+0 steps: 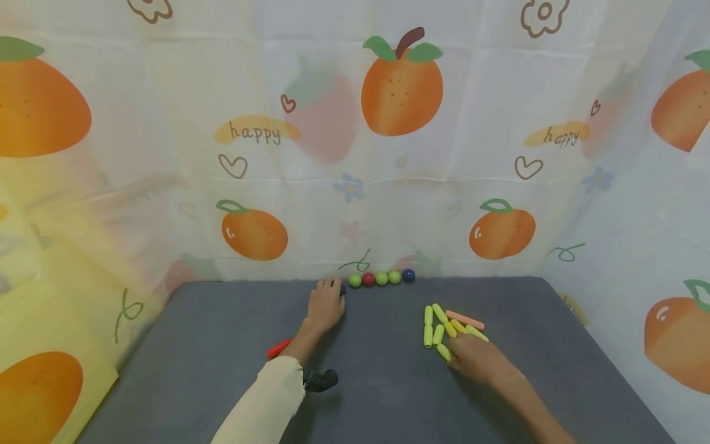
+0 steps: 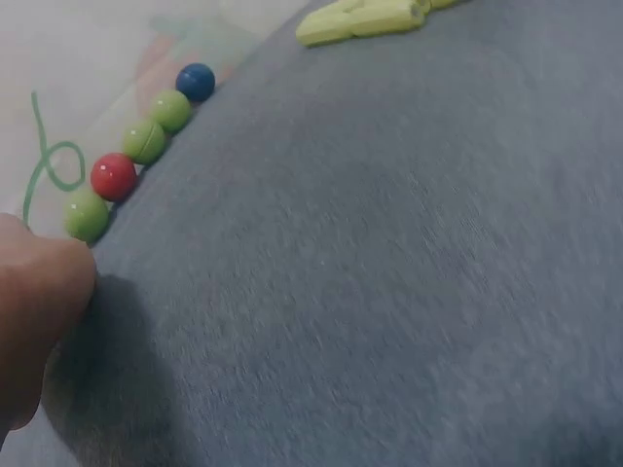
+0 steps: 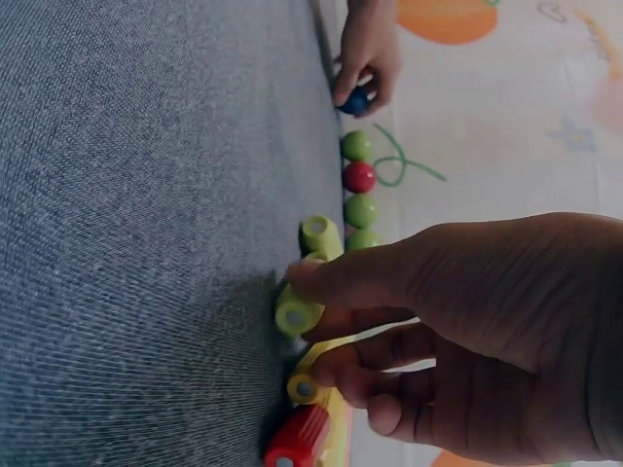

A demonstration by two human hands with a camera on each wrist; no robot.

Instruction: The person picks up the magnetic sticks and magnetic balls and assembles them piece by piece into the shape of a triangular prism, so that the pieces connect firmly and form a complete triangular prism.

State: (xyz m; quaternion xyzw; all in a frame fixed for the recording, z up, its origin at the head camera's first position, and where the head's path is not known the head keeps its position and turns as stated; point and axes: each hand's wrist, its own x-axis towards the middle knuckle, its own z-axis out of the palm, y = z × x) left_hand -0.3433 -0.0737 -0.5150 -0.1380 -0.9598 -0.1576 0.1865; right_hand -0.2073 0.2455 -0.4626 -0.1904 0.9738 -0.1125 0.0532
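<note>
At the table's back edge my left hand (image 1: 326,305) pinches a dark blue ball (image 3: 354,100) between thumb and fingers. Beside it runs a row of balls against the cloth: a green ball (image 1: 355,281), a red ball (image 1: 368,280), two more green ones and a blue ball (image 1: 408,275) at the right end. My right hand (image 1: 478,359) pinches a short yellow-green stick (image 3: 297,316) with thumb and index finger. Around that hand lie several similar yellow-green sticks (image 1: 428,327), yellow ones, and a salmon-coloured stick (image 1: 465,319). A red stick (image 3: 297,438) shows below the fingers in the right wrist view.
Another red stick (image 1: 278,348) lies beside my left forearm, partly behind it. A black strap device (image 1: 320,380) sits on the left wrist. The grey table (image 1: 383,388) meets a fruit-printed cloth (image 1: 399,203) at the back and sides.
</note>
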